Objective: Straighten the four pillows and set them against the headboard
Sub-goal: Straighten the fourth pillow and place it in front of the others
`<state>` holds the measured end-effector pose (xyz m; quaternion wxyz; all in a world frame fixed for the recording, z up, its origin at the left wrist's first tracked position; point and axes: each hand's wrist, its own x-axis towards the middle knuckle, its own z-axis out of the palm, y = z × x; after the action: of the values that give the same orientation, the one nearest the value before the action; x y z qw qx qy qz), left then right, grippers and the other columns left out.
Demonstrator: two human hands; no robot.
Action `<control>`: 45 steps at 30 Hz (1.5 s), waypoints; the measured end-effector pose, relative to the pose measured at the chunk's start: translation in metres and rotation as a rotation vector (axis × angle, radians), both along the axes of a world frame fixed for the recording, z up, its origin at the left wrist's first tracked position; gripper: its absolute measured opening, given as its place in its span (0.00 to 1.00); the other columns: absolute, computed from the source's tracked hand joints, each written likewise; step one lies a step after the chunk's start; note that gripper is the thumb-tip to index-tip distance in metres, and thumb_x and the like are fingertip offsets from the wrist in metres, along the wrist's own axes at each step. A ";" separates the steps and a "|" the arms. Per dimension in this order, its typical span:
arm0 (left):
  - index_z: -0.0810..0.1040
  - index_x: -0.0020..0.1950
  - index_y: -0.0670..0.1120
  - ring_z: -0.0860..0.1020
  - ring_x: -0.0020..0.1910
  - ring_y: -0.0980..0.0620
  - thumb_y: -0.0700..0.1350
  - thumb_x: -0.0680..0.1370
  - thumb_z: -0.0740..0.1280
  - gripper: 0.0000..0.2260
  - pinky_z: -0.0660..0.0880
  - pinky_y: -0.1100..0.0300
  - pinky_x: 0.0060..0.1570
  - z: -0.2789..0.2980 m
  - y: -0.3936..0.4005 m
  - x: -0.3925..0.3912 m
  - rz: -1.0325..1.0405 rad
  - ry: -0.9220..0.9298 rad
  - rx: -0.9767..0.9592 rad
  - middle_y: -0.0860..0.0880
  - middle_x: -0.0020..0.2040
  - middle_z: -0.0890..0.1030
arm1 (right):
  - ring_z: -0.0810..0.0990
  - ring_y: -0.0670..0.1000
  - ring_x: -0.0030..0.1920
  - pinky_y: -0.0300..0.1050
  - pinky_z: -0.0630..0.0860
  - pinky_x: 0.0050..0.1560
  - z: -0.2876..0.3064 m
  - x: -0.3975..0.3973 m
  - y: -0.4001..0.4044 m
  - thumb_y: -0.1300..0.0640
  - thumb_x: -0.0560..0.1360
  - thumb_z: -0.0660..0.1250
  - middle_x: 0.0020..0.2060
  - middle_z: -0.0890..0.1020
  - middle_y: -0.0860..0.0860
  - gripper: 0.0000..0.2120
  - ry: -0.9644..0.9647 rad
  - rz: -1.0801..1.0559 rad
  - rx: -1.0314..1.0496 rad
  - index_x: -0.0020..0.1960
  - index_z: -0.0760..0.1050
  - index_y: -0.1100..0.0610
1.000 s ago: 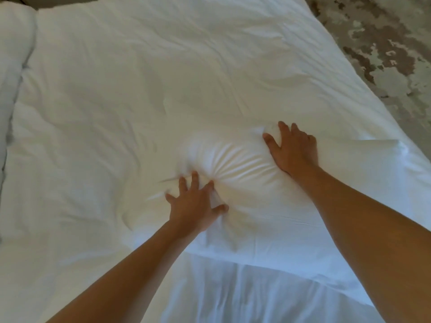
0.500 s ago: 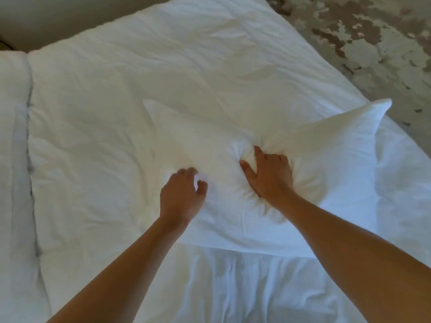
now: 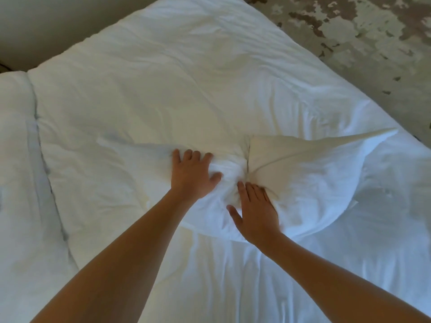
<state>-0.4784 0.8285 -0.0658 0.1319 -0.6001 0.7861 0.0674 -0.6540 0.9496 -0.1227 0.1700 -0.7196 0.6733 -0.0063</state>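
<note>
Both hands, the left hand (image 3: 193,176) and right hand (image 3: 255,215), now press spread-fingered into the pillow (image 3: 303,183), denting its middle deeper near the bed's (image 3: 163,78) right edge, so it is being plumped, not yet placed.

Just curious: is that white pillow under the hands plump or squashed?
Squashed in the middle. The white pillow bunches into deep creases where the left hand and right hand press, and its right end puffs up.

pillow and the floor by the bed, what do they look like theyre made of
Pillow: soft white woven fabric, likely cotton, matte; it creases and dents under both hands.
Floor: looks like a mottled grey-brown patterned carpet or worn hard surface; too blurred to tell which.
</note>
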 end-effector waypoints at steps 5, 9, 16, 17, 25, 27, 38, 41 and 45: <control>0.74 0.67 0.49 0.75 0.62 0.42 0.61 0.79 0.61 0.23 0.67 0.41 0.65 0.021 0.037 0.020 0.035 0.072 -0.051 0.47 0.60 0.79 | 0.76 0.64 0.69 0.60 0.71 0.71 0.056 -0.014 -0.013 0.39 0.79 0.64 0.70 0.76 0.61 0.34 0.042 0.004 -0.289 0.78 0.69 0.59; 0.76 0.59 0.45 0.76 0.53 0.42 0.53 0.82 0.61 0.13 0.70 0.48 0.51 0.032 0.068 0.033 -0.038 0.118 -0.095 0.48 0.53 0.80 | 0.73 0.65 0.70 0.63 0.64 0.74 0.078 -0.060 -0.026 0.28 0.75 0.61 0.70 0.75 0.63 0.45 0.352 0.045 -0.188 0.79 0.65 0.60; 0.78 0.51 0.44 0.80 0.31 0.39 0.47 0.84 0.59 0.10 0.66 0.55 0.29 0.027 0.156 0.046 -0.094 0.206 -0.108 0.45 0.34 0.81 | 0.84 0.59 0.36 0.47 0.73 0.31 0.068 -0.094 0.034 0.33 0.79 0.60 0.44 0.84 0.53 0.29 0.344 0.238 -0.191 0.67 0.76 0.55; 0.78 0.51 0.44 0.80 0.29 0.39 0.47 0.85 0.59 0.11 0.66 0.55 0.29 0.026 0.172 0.051 -0.096 0.190 -0.092 0.45 0.32 0.81 | 0.85 0.58 0.34 0.47 0.74 0.29 0.068 -0.092 0.046 0.33 0.79 0.60 0.41 0.85 0.52 0.28 0.312 0.241 -0.189 0.66 0.76 0.54; 0.76 0.63 0.46 0.82 0.39 0.37 0.52 0.86 0.54 0.16 0.69 0.53 0.35 0.069 0.254 0.089 -0.067 0.199 -0.049 0.41 0.39 0.83 | 0.85 0.55 0.31 0.44 0.70 0.29 0.118 -0.071 0.121 0.29 0.79 0.53 0.30 0.83 0.49 0.28 0.319 0.195 -0.207 0.54 0.78 0.51; 0.75 0.64 0.46 0.82 0.39 0.38 0.53 0.86 0.54 0.16 0.69 0.54 0.36 0.099 0.260 0.097 -0.095 0.201 -0.075 0.42 0.39 0.83 | 0.84 0.55 0.32 0.44 0.69 0.30 0.143 -0.067 0.128 0.27 0.78 0.49 0.30 0.82 0.48 0.31 0.307 0.209 -0.242 0.53 0.76 0.51; 0.74 0.50 0.47 0.79 0.35 0.41 0.55 0.85 0.56 0.14 0.71 0.54 0.34 0.280 0.383 0.235 0.043 0.321 -0.335 0.45 0.34 0.80 | 0.78 0.51 0.30 0.46 0.73 0.34 0.305 0.055 0.162 0.16 0.67 0.58 0.25 0.74 0.46 0.34 -0.004 0.246 -0.349 0.34 0.63 0.49; 0.73 0.45 0.47 0.78 0.35 0.42 0.54 0.85 0.59 0.14 0.74 0.51 0.36 0.303 0.443 0.280 0.215 0.428 -0.358 0.45 0.34 0.80 | 0.75 0.50 0.27 0.45 0.68 0.31 0.320 0.115 0.181 0.16 0.66 0.58 0.23 0.71 0.47 0.35 -0.063 0.356 -0.402 0.33 0.61 0.50; 0.71 0.38 0.42 0.77 0.34 0.46 0.51 0.84 0.61 0.18 0.74 0.47 0.39 0.311 0.523 0.328 0.456 0.665 -0.384 0.45 0.32 0.77 | 0.72 0.50 0.23 0.43 0.63 0.28 0.321 0.195 0.213 0.16 0.68 0.55 0.20 0.67 0.47 0.37 -0.088 0.536 -0.460 0.31 0.58 0.51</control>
<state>-0.1502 1.3519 0.2451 -0.2602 -0.7175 0.6315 0.1367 -0.4594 1.1630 0.1983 0.0280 -0.8890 0.4338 -0.1438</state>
